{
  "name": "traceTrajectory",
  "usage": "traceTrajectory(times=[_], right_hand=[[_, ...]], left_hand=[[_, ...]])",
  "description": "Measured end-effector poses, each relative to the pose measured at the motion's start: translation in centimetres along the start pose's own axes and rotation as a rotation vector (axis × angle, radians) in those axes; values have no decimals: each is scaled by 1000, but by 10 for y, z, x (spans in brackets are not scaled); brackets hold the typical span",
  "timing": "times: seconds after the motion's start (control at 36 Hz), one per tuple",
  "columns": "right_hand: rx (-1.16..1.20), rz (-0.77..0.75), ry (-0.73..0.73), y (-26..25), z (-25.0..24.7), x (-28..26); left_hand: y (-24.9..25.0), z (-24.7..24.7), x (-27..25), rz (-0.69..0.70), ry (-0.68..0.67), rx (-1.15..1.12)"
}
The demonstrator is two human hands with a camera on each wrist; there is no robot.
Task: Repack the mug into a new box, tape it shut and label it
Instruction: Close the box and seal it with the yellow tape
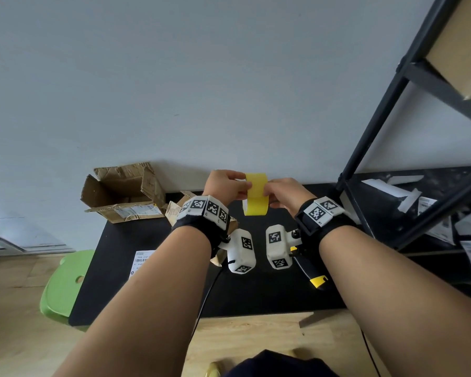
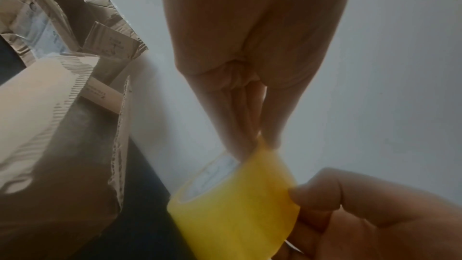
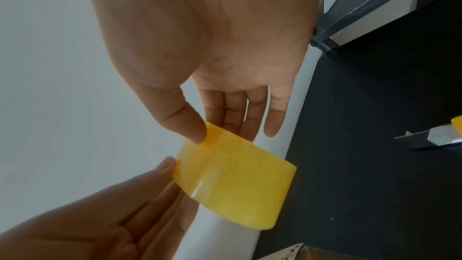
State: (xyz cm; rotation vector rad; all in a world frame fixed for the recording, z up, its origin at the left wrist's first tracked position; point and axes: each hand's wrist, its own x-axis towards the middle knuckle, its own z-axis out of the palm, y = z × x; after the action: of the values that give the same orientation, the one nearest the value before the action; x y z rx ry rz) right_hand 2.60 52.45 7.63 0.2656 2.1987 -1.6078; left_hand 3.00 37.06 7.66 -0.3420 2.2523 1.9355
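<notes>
A yellow tape roll (image 1: 256,195) is held up above the black table (image 1: 256,295), in front of the white wall. My left hand (image 1: 245,188) pinches the roll's left edge between thumb and fingers; in the left wrist view the left hand (image 2: 261,139) meets the tape roll (image 2: 237,205) at its top. My right hand (image 1: 265,191) pinches the right edge, and in the right wrist view the right hand (image 3: 210,135) has its thumb on the tape roll (image 3: 237,181) with fingers behind it. A cardboard box (image 1: 178,209) lies partly hidden under my left wrist. No mug shows.
A torn, open cardboard box (image 1: 123,191) stands at the table's back left. A white label sheet (image 1: 142,261) lies front left. A yellow-and-black utility knife (image 1: 312,273) lies under my right wrist. A black shelf rack (image 1: 419,131) stands at the right, a green stool (image 1: 63,284) at the left.
</notes>
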Motion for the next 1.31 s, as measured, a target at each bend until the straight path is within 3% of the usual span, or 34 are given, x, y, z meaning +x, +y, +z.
traceTrajectory(times=[0.25,0.97,1.31], right_hand=[[157,12,51,-8,-4,4],[-16,-40,0,-2,-8,3],[212,2,96,-5,-8,9]], left_hand=[[7,0,-4,13,-135,49],[3,6,2,-6,-17,-19],[5,10,-1,50,-125,87]])
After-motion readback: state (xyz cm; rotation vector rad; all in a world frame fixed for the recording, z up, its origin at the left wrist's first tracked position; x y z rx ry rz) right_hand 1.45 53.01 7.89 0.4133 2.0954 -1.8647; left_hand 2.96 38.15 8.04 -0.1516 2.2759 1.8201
